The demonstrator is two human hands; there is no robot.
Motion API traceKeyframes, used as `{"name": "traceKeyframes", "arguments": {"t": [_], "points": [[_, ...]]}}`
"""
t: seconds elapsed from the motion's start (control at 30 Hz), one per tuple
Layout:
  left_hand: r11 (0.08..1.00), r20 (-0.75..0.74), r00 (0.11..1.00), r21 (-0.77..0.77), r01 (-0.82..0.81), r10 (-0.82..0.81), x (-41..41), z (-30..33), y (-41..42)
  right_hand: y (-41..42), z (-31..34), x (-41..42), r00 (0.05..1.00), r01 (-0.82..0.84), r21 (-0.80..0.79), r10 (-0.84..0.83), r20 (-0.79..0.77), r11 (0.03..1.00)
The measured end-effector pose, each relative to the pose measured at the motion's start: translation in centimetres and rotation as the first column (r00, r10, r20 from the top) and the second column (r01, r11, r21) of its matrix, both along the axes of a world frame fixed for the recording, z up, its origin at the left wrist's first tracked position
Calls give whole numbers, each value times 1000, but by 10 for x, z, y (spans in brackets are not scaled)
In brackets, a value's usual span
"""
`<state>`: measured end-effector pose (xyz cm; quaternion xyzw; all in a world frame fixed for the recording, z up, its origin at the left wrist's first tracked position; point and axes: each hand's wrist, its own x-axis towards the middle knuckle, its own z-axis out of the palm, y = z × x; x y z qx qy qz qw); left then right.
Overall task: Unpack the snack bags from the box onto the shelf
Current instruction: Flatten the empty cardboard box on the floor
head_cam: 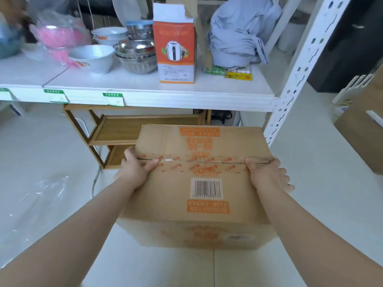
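Note:
A brown cardboard box (199, 187) with orange print and a barcode stands on the floor below the white shelf (145, 94). Its top flaps are closed, with clear printed tape along the middle seam. My left hand (134, 168) grips the left end of the top, thumb lying on the seam. My right hand (267, 175) grips the right end the same way, fingers curled over the side edge. No snack bags are visible; the inside of the box is hidden.
The shelf holds stacked bowls (134, 54), pink plastic ware (60, 36), an orange carton (176, 50), a blue cloth bundle (238, 34) and small packets (238, 74). A wooden rack (116, 131) stands behind the box. Another carton (364, 129) sits at right by the shelf post (298, 73).

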<state>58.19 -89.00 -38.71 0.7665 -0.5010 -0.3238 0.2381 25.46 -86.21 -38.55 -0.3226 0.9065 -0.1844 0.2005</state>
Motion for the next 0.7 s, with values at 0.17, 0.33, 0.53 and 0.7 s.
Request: {"name": "traceKeyframes", "arguments": {"t": [0.17,0.33,0.53,0.7], "points": [[993,-118,986,4,116,-115,8,16,7,2,11,-1,992,-37,-44,42,115,998],[988,-230,963,15,151,-144,20,17,7,5,12,-15,933,-72,-98,102,346,993],[986,-174,970,-31,164,-167,17,11,4,-4,-7,-24,923,-62,-160,117,367,985],[984,-144,974,-52,171,-177,19,10,1,-10,-18,-29,926,-58,-202,129,355,978]]}}
